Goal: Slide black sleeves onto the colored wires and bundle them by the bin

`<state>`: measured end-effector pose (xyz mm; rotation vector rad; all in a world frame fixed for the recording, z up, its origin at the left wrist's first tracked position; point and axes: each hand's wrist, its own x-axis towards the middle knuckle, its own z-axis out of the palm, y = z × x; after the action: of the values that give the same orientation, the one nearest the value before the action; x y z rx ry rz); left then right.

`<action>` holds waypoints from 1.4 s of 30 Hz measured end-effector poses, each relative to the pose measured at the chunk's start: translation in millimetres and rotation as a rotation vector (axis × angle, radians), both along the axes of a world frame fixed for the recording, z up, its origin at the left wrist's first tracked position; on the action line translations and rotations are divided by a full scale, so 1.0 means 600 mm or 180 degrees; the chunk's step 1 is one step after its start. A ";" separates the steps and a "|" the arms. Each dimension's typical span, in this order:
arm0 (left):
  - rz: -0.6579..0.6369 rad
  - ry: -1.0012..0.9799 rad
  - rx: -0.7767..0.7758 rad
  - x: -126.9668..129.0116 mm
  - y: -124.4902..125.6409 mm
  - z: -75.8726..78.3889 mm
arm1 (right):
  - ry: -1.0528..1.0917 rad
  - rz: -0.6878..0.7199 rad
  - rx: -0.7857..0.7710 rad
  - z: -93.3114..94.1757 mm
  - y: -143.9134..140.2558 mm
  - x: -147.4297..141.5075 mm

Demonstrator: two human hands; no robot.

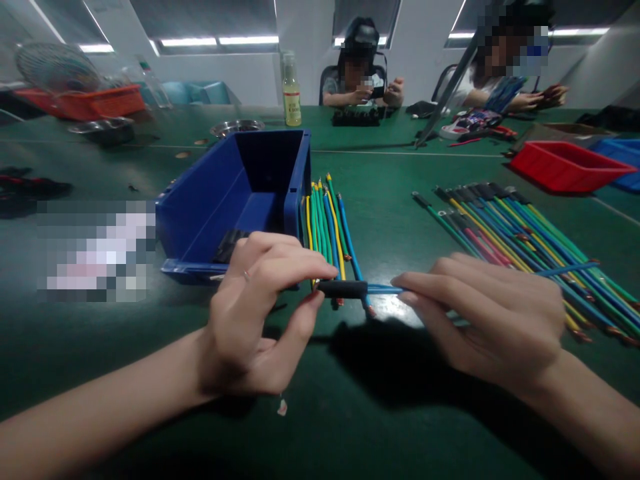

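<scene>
Blue plastic for the open-fronted bin left of centre on the green tabletop, with a small heap of black pieces low near its front lip. Just before it, the left hand, thumb and forefinger closed to a narrow pinch on the left end of a black sleeve. Out of the sleeve's other end, thin blue wire, pinched between the fingertips of the right hand; both level above the tabletop, between the two hands. Just right of the bin, a row of green, yellow and blue cables. Farther right, a broader spread of coloured cables, many with black ends. Behind these, a red tray, contents impossible to tell, beside a blue tray. At far left, a metal bowl and an orange basket; behind the bin, a shallow metal dish and a bottle with yellow liquid inside
</scene>
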<state>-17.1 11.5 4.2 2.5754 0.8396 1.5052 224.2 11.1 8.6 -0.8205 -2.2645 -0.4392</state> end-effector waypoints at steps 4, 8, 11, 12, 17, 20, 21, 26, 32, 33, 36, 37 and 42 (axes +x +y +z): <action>-0.0083 0.0267 0.0072 0.001 -0.001 0.006 | -0.0013 -0.0001 0.0027 0.000 0.001 -0.001; 0.0054 0.0351 -0.0053 0.003 -0.006 0.010 | -0.0072 -0.0015 -0.0001 0.002 0.000 -0.001; 0.0140 0.0310 -0.0151 0.002 -0.007 0.008 | -0.0107 -0.0065 -0.0007 0.002 -0.002 -0.001; 0.0204 0.0265 -0.0138 0.001 -0.006 0.007 | -0.0100 -0.0127 -0.0009 0.002 -0.002 -0.001; 0.0934 -0.0031 0.0289 -0.011 0.012 0.010 | -0.0034 -0.0803 -0.0400 -0.005 0.010 0.000; 0.1357 0.0298 0.0511 -0.020 0.025 0.017 | -0.0080 -0.1211 -0.0786 -0.014 0.022 0.003; 0.1478 0.0401 0.0489 -0.023 0.028 0.019 | -0.0070 -0.1272 -0.0929 -0.019 0.025 0.004; 0.1592 0.0442 0.0225 -0.032 0.037 0.020 | 0.0193 -0.1199 -0.1437 -0.046 0.045 0.015; 0.2031 0.1214 0.0173 -0.033 0.051 0.023 | 0.0394 -0.1053 -0.1593 -0.060 0.064 0.037; 0.2076 0.1371 0.0096 -0.032 0.054 0.024 | 0.0404 -0.1049 -0.1619 -0.061 0.066 0.039; 0.2016 0.1866 -0.0381 -0.030 0.058 0.029 | 0.0372 -0.0995 -0.1740 -0.064 0.070 0.044; 0.1965 0.2016 -0.0603 -0.029 0.059 0.030 | 0.0342 -0.0992 -0.1758 -0.065 0.070 0.044; 0.1895 0.2438 -0.1381 -0.028 0.057 0.037 | -0.0170 -0.1221 -0.1496 -0.054 0.056 0.037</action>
<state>-34.1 45.9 26.2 2.6305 1.8704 0.2110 246.6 44.9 -23.8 -1.5102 -2.2919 -0.0902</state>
